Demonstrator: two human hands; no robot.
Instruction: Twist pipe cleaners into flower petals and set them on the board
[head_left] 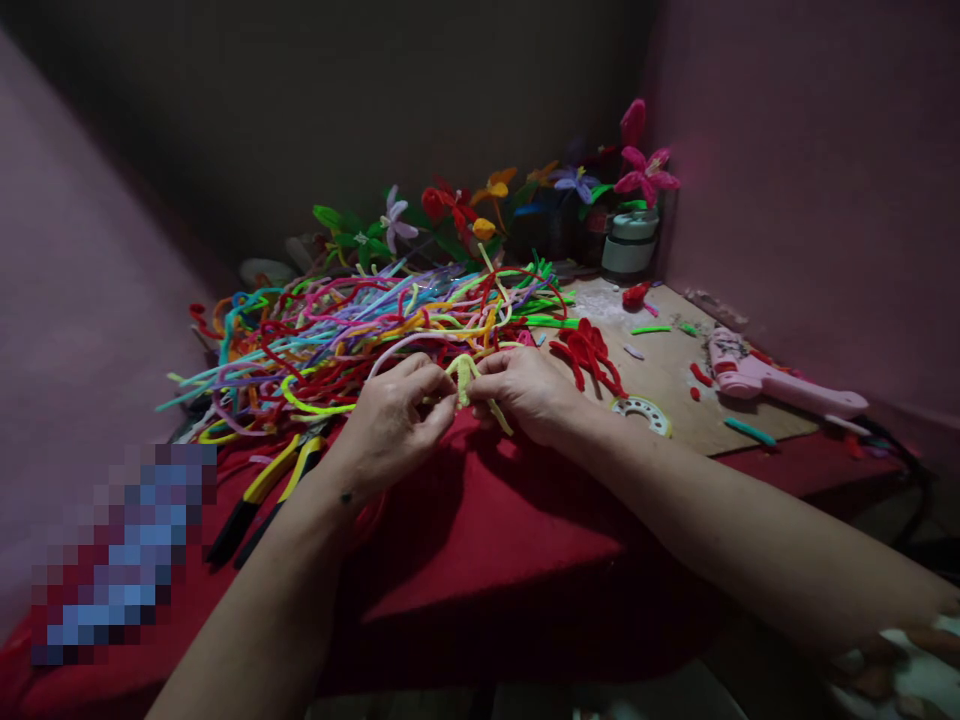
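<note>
Okay so, both hands are up close over the red cloth (480, 540), with the pale yellow fuzzy stem (464, 382) bent between them. The left hand (405, 410) has a narrow pinch on one side, and the right hand (529, 392) pinches the other, a loose end sticking out below its fingers. Looks like shaping work, so imo small, even bends near the fingertips would go best, with one side braced while the other turns. Squeezing too hard could flatten the fuzz or kink the core.

Main nuisance is the tangled pile of colored stems (352, 325) right behind; ends could snag. The yellow-handled pliers (262, 475) lie beside the left forearm, so that elbow wants care. Over on the board (667, 360) are a red bent-stem piece (585, 350), a round holed disc (657, 417) and a pink tool (787, 384), off to the right.
</note>
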